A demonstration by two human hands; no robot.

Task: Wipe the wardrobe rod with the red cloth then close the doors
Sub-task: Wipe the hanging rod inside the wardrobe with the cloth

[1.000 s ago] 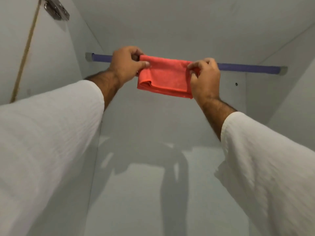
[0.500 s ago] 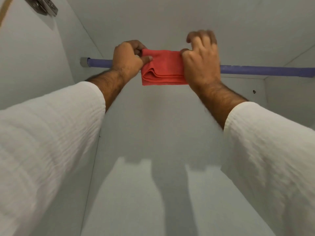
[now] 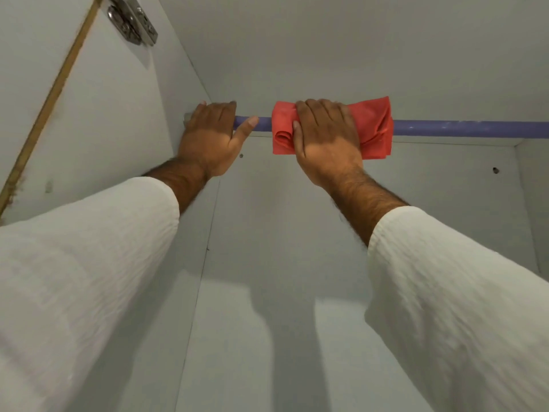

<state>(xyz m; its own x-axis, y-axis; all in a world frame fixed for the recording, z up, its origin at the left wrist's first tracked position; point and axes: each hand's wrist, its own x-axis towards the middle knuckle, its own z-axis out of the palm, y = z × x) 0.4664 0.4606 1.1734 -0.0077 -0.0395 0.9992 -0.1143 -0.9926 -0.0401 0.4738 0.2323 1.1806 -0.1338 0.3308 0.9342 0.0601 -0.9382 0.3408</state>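
Upper centre: cloth (image 3: pixel 372 126) now wrapped over rod (image 3: pixel 469 129), gripped by right hand (image 3: pixel 326 138). Left hand (image 3: pixel 211 138) off cloth, gripping bare rod. Wipe stroke ready; doors pending.

One rod (image 3: pixel 463 128), one red cloth (image 3: pixel 372 126), two hands, one hinge (image 3: pixel 132 23)

Cloth (image 3: pixel 372 126): red
Rod (image 3: pixel 469 128): purple-blue
Sleeves (image 3: pixel 83 263): white
Wardrobe panels (image 3: pixel 297 49): pale grey
Hinge (image 3: pixel 132 22): silver metal

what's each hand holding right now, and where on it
The right hand grips the red cloth around its middle, wrapped on the rod. The left hand grasps the bare rod near its left end.
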